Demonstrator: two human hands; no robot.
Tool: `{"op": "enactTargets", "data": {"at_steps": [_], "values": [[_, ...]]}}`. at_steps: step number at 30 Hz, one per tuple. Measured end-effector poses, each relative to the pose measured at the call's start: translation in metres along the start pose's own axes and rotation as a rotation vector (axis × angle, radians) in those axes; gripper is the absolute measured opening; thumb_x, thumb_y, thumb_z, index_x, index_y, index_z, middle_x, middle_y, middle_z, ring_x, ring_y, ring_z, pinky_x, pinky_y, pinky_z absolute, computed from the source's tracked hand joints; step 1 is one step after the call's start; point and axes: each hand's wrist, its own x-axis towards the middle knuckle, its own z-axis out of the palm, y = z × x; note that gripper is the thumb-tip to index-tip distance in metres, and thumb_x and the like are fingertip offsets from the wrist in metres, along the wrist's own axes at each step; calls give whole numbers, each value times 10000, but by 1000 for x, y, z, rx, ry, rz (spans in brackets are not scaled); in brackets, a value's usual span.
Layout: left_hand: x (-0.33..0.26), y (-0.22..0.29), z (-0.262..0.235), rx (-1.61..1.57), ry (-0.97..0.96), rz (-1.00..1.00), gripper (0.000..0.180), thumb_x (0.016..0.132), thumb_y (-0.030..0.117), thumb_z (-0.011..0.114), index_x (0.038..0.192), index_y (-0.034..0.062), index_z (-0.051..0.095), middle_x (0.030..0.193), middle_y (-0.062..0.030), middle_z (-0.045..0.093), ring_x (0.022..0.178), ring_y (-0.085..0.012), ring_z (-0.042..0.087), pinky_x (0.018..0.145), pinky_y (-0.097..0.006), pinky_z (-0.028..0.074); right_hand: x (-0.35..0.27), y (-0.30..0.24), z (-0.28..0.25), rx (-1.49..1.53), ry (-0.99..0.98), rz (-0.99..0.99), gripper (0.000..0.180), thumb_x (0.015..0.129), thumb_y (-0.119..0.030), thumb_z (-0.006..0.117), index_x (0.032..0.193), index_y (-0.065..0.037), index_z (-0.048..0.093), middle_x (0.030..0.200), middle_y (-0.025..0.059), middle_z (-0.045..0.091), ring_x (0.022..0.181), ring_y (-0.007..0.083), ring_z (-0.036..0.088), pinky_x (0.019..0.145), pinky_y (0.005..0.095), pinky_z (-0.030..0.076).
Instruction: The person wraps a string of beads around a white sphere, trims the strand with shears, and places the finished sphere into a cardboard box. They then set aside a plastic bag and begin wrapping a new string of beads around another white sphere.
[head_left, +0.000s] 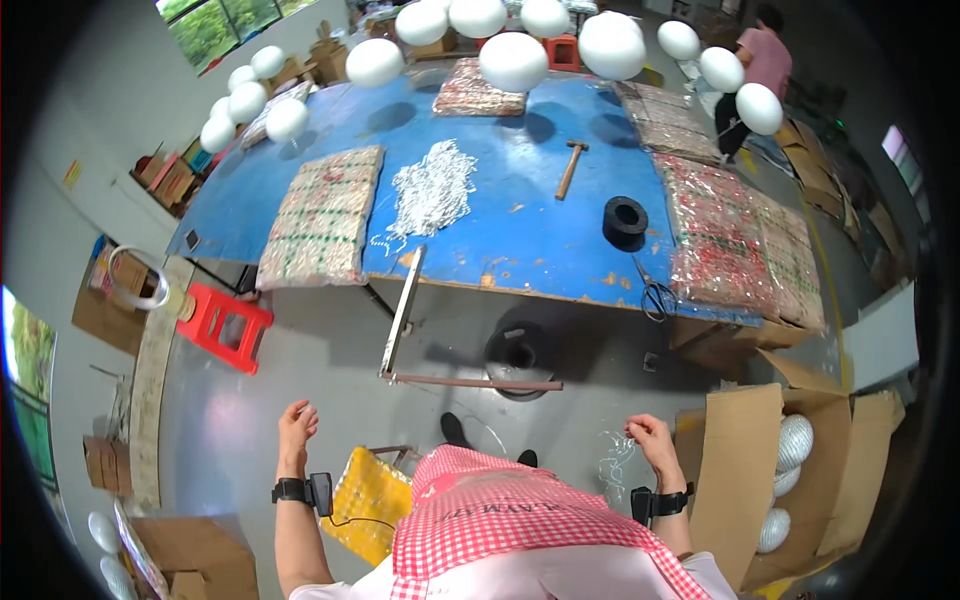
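Note:
Over the floor at the lower left, my left hand [297, 430] is raised with its fingers loosely bent and nothing visible in it. My right hand [652, 440], at the lower right, has its fingers closed on some thin white strings [614, 464] that dangle beside it. Between my hands and the blue table [560, 250] a metal bar frame [470, 382] juts out from the table's front edge. A pile of white strings [435, 190] lies on the table, beyond both hands. White balloon-like balls [513, 62] hang in a row above the far side.
On the table are a hammer [571, 172], a black tape roll [625, 222], scissors [657, 298] and plastic-wrapped bundles [325, 215]. A red stool [226, 326] stands left, a yellow-covered seat [368, 503] near me. An opened carton [742, 480] holds white balls at right. Another person [765, 65] is far right.

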Motion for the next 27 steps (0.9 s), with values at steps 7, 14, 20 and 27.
{"op": "enactTargets", "data": {"at_steps": [7, 14, 20, 27], "values": [[120, 28, 5, -208, -39, -84, 657, 813, 424, 681, 1314, 104, 401, 1091, -64, 564, 941, -194, 559, 767, -350, 471, 9, -32, 1, -40, 148, -90, 180, 859, -96, 579, 984, 19, 639, 834, 57, 657, 773, 125, 611, 709, 254, 488], [336, 6, 10, -422, -136, -291, 1086, 639, 608, 763, 1389, 36, 224, 1305, -190, 377, 1120, -316, 441, 866, -431, 425, -7, -132, 2, -60, 476, -196, 210, 875, -104, 593, 1064, -13, 608, 922, 34, 628, 858, 115, 580, 799, 247, 464], [438, 15, 43, -731, -126, -303, 1082, 668, 677, 692, 1416, 58, 215, 1232, -167, 410, 1104, -291, 438, 1005, -482, 309, -58, -224, 61, -219, 619, -244, 265, 910, -149, 566, 1101, 35, 583, 947, 73, 644, 870, 133, 607, 805, 268, 487], [515, 14, 56, -720, -347, -193, 661, 743, 644, 641, 988, 38, 538, 808, -101, 564, 721, -211, 539, 657, -332, 471, -72, -292, 171, -287, 494, -197, 242, 923, -96, 538, 1109, 52, 580, 950, 85, 655, 868, 125, 613, 807, 263, 488]]}}
